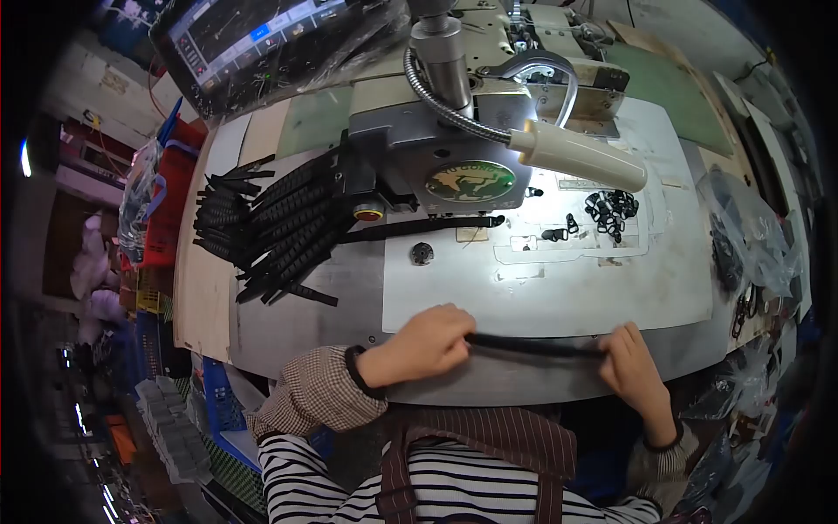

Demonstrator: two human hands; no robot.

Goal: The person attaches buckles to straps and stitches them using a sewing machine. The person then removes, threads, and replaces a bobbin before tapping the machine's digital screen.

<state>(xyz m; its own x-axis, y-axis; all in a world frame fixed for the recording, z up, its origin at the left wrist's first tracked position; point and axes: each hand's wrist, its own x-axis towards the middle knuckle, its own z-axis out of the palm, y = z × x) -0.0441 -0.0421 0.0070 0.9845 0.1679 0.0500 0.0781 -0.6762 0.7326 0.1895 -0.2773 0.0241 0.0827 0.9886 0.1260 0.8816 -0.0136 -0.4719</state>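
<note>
A black strap (pixel 537 347) is stretched between my two hands over the front edge of the work table. My left hand (pixel 432 342) is closed on its left end, and my right hand (pixel 627 360) grips its right end. Behind them stands a sewing machine head (pixel 436 148) with a round green badge. Another black strap (pixel 419 229) lies under the machine, its right end near the needle area. To the left is a pile of black straps (pixel 279 223). Small black buckles (pixel 611 212) lie in a heap on the white sheet at the right.
A lit screen (pixel 262 44) stands at the back left. A white lamp (pixel 580 155) on a flexible metal neck hangs over the table. A round dark metal part (pixel 422 254) lies on the white sheet (pixel 541 306). A red crate (pixel 161 218) and plastic bags (pixel 759 236) flank the table.
</note>
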